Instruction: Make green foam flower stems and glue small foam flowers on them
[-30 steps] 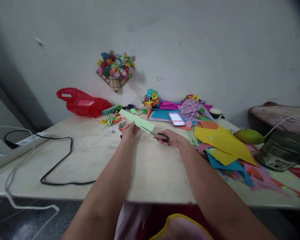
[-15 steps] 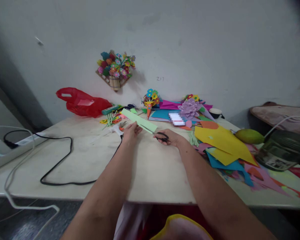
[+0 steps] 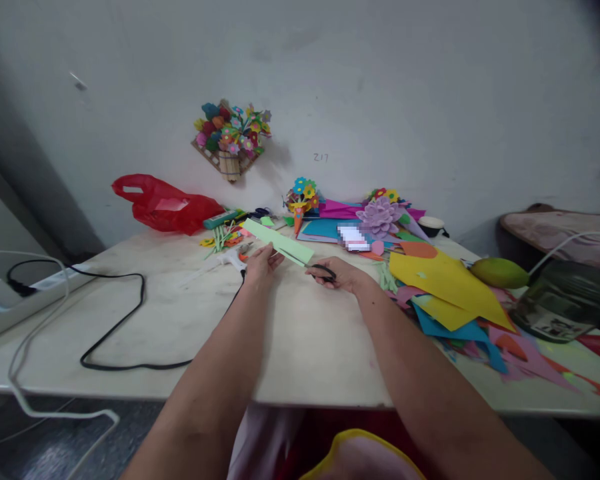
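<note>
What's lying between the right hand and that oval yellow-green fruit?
The head view shows thin pale-green strips, then flat yellow craft sheets, between the right hand and the fruit.

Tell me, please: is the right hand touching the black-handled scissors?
Touching. The head view shows the right hand gripping the black-handled scissors at their handle end.

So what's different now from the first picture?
The green strip and the left hand holding it moved slightly right in the picture, towards the scissors. Nothing was picked up or let go. The right hand still holds the scissors; the red bag stayed put.
</note>
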